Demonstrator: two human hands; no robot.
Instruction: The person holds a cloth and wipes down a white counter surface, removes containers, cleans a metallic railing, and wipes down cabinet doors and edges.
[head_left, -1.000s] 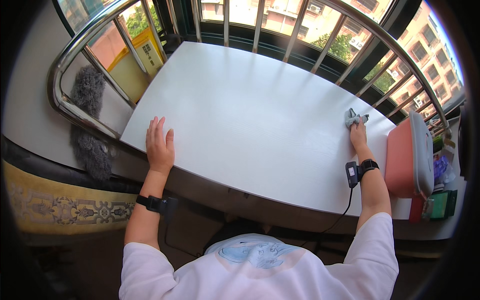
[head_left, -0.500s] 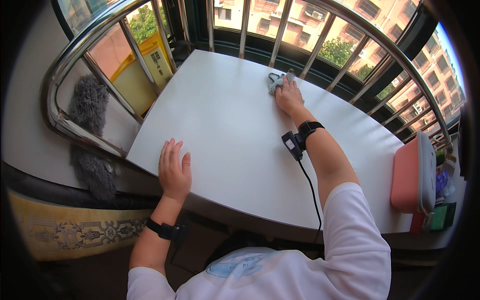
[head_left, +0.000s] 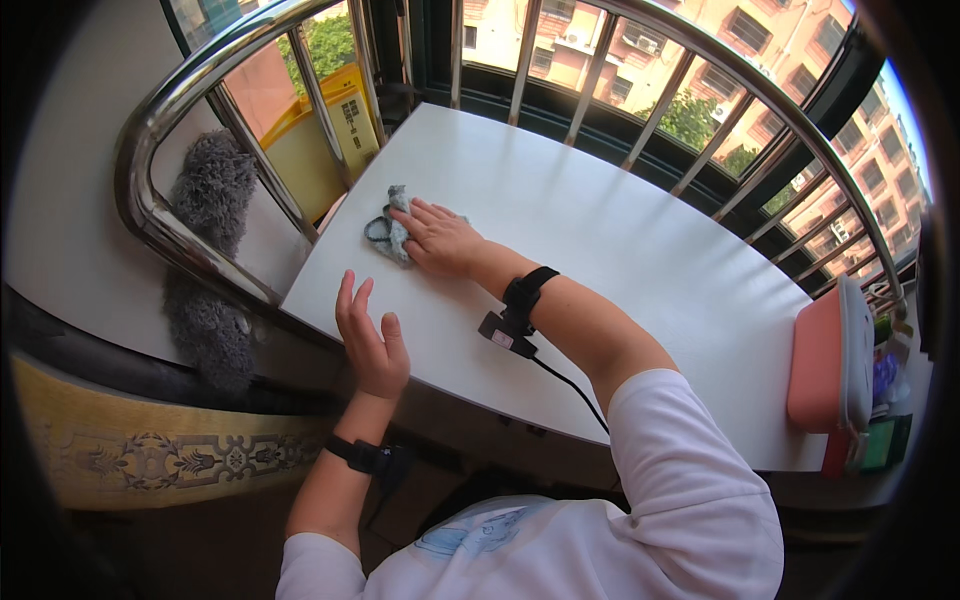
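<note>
A crumpled grey-green cloth (head_left: 392, 228) with a dark-edged loop lies on the white tabletop (head_left: 560, 250), toward its left side. My right hand (head_left: 440, 240) bears down on it from above, fingers stretched across the cloth and holding it against the surface. Part of the cloth is hidden under the palm and fingers. My left hand (head_left: 375, 345) is by the table's near left edge with its fingers apart and nothing in it. Whether it touches the tabletop I cannot tell.
Metal railings (head_left: 600, 80) run along the table's far side. A pink box with a grey lid (head_left: 828, 365) stands at the right end. At the left are a fluffy grey duster (head_left: 212, 190) and a yellow packet (head_left: 350, 125). A black cable (head_left: 570, 385) trails from my right wrist strap.
My right hand has carried the cloth from the far edge by the railings leftward and nearer across the table. My left hand has lifted and turned slightly, and the view has shifted a little.
</note>
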